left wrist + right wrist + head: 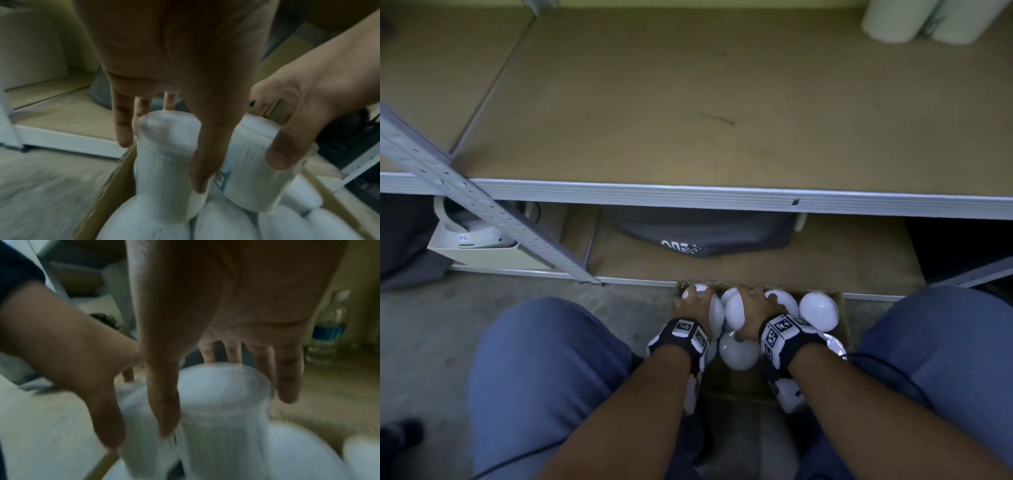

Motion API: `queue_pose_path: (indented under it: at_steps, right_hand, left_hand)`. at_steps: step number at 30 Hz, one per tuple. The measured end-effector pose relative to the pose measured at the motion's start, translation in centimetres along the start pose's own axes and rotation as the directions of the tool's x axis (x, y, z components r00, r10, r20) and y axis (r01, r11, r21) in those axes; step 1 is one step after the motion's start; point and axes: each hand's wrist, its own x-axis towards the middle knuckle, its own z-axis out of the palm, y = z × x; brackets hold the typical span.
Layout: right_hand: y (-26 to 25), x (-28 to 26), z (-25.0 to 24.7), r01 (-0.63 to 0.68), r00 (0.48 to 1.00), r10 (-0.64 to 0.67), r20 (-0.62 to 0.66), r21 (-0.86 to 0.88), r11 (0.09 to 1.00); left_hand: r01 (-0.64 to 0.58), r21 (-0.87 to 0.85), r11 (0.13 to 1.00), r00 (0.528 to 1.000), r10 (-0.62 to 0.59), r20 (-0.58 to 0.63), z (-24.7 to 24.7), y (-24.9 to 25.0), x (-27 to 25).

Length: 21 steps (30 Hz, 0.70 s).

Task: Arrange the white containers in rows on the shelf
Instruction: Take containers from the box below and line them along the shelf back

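A cardboard box (843, 330) stands on the floor between my knees, holding several white containers, among them one (819, 310) at its far right and one (738, 353) near me. My left hand (697, 298) reaches into the box's left side and grips a white container (167, 154) by its narrow upper part, thumb on one side and fingers on the other. Beside it my right hand (750, 308) grips a second white container (224, 389) the same way. The brown shelf (688, 102) above lies bare. Both wrist views are blurred.
A grey metal rail (722, 195) edges the shelf. Pale rolls (890, 20) lie at its back right. A slanted perforated post (482, 205) crosses at the left. The lower shelf holds a dark bag (705, 236) and a white box (482, 253). A water bottle (329, 329) stands at the right.
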Motion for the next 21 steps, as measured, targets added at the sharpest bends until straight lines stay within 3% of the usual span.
queue_pose_path:
  at_steps: [6, 14, 21]
  right_hand:
    - [0.9, -4.6, -7.3, -0.010, 1.000, 0.008, -0.022, -0.075, 0.997]
    - [3.1, -15.5, -14.6, 0.081, 0.970, -0.063, -0.233, 0.068, 0.994]
    - [3.7, -22.3, -19.2, 0.122, 0.909, -0.094, -0.406, 0.043, 0.992]
  left_hand:
    - [-0.138, 0.022, 0.990, 0.990, 0.138, -0.007, -5.6, 2.9, -3.6]
    - [-0.248, 0.076, 0.966, 0.954, 0.257, -0.153, -14.5, 4.5, -12.2]
    - [-0.345, 0.113, 0.932, 0.881, 0.363, -0.303, -20.3, 5.7, -19.0]
